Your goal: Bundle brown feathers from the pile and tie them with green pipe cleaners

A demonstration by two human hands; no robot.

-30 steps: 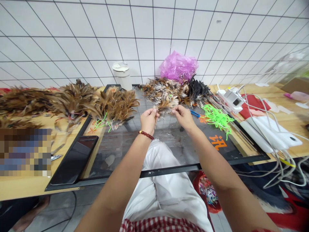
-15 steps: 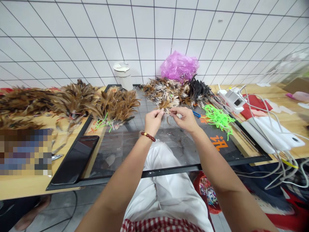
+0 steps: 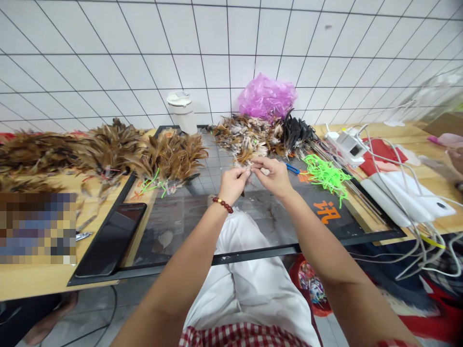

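Observation:
My left hand [image 3: 233, 184], a beaded bracelet [image 3: 223, 204] on its wrist, is closed in a pinch on a small feather [image 3: 248, 180], partly hidden by the fingers. Close beside it, my right hand [image 3: 273, 177] also pinches at the feather's end, fingertips nearly touching the left ones. Just beyond the hands lies a loose heap of brown and white feathers [image 3: 246, 137], with black feathers [image 3: 296, 135] at its right. Brown feather bundles [image 3: 171, 156] lie to the left, tied with green string. A blue tool or clip [image 3: 292, 168] rests near my right hand.
Bright green strings [image 3: 327, 176], a white power strip [image 3: 349, 145] and tangled cables lie to the right. A white cup [image 3: 182, 113] and a purple plastic bag [image 3: 267, 96] stand by the wall. A black phone [image 3: 112, 238] lies at left. Another person's hand [image 3: 456, 159] shows at the right edge.
My hands have shifted slightly, the left fingertips now lower than the right ones. The feather between them has turned downward. At the far right another person's hand has come into view.

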